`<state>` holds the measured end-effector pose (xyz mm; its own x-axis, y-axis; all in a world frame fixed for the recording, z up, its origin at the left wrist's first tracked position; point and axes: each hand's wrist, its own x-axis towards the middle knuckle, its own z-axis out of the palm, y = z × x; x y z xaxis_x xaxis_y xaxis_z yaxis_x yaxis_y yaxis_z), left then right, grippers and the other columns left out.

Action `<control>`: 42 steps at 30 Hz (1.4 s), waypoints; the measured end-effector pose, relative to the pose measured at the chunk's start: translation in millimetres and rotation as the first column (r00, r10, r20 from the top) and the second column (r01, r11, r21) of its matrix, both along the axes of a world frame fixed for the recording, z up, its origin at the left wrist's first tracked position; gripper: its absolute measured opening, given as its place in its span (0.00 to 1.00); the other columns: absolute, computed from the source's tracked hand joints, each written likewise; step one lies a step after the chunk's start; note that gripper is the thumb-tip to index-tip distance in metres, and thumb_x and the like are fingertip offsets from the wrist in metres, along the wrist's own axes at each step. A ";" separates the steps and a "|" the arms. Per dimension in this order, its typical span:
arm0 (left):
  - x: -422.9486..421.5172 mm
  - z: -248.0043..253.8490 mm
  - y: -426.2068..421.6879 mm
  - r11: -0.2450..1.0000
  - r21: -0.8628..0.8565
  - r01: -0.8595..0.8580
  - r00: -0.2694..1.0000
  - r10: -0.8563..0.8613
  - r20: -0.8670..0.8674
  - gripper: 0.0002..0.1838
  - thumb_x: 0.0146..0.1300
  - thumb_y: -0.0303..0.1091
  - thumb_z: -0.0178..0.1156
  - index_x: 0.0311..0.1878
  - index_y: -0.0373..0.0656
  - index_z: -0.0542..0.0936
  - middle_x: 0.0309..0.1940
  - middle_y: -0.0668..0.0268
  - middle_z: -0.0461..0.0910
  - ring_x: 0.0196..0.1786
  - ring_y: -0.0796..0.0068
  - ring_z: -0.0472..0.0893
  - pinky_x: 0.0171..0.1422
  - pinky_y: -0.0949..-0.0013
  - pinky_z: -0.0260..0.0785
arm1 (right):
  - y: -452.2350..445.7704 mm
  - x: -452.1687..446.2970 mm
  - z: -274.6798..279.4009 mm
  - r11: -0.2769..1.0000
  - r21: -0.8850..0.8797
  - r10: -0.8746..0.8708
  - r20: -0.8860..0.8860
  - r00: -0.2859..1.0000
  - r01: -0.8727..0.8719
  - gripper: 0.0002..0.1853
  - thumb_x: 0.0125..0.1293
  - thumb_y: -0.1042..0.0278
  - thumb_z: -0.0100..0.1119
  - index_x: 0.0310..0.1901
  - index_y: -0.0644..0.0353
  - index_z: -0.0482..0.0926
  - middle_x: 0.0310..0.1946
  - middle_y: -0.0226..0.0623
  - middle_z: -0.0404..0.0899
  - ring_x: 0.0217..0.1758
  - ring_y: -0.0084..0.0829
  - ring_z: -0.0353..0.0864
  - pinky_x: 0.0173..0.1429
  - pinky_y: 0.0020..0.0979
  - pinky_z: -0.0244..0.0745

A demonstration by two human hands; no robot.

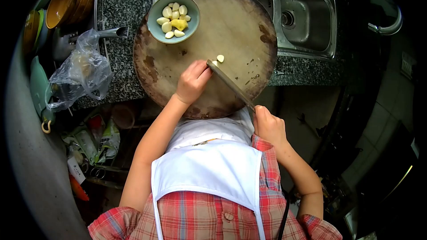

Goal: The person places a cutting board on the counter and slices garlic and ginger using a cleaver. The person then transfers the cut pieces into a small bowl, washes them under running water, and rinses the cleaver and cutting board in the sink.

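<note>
My right hand (270, 126) grips the handle of a kitchen knife (232, 85), whose blade slants up and left across the round wooden chopping board (240, 26). My left hand (194, 81) has its fingers curled together right beside the blade's far end; what they hold, if anything, is hidden. Just past the blade lies a small white piece of garlic (220, 58), with another piece (215, 63) against the blade. At the board's upper left stands a green bowl (196, 26) with several peeled garlic cloves (167, 27) and a yellow piece of ginger (179, 24) in it.
A steel sink (307, 22) with a curved faucet (387, 29) is at the upper right. Left on the speckled counter (124, 6) are a clear plastic bag (82, 69) and stacked brown bowls (66, 4). Packets (106, 140) lie below the counter.
</note>
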<state>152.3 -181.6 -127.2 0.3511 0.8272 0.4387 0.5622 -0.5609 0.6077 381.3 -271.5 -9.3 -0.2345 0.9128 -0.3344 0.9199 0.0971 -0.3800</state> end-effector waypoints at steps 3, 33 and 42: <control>-1.3 -3.1 -0.6 1.000 0.006 0.014 0.999 -0.014 -0.029 0.09 0.48 0.23 0.61 0.35 0.36 0.79 0.38 0.59 0.79 0.41 0.59 0.79 0.41 0.64 0.75 | 9.3 -0.8 -1.0 1.000 0.006 0.031 0.007 1.000 -0.031 0.07 0.59 0.74 0.55 0.36 0.58 0.68 0.26 0.40 0.74 0.21 0.43 0.79 0.22 0.41 0.73; -54.2 78.8 102.5 0.941 -0.127 -0.315 0.865 0.229 -0.446 0.08 0.53 0.35 0.66 0.33 0.44 0.79 0.33 0.64 0.79 0.34 0.60 0.80 0.36 0.62 0.73 | 50.3 -1.5 0.3 0.842 -0.284 -0.539 -0.455 0.709 0.459 0.08 0.71 0.70 0.48 0.46 0.64 0.67 0.26 0.47 0.76 0.26 0.43 0.78 0.32 0.36 0.70; 26.1 20.5 13.5 0.993 -0.061 -0.100 0.991 0.105 0.087 0.09 0.47 0.25 0.71 0.32 0.41 0.80 0.35 0.61 0.80 0.37 0.63 0.81 0.38 0.68 0.77 | 39.4 -7.4 -19.5 0.896 -0.174 -0.443 -0.415 0.795 0.408 0.08 0.70 0.70 0.49 0.46 0.62 0.68 0.27 0.50 0.78 0.28 0.51 0.79 0.32 0.42 0.71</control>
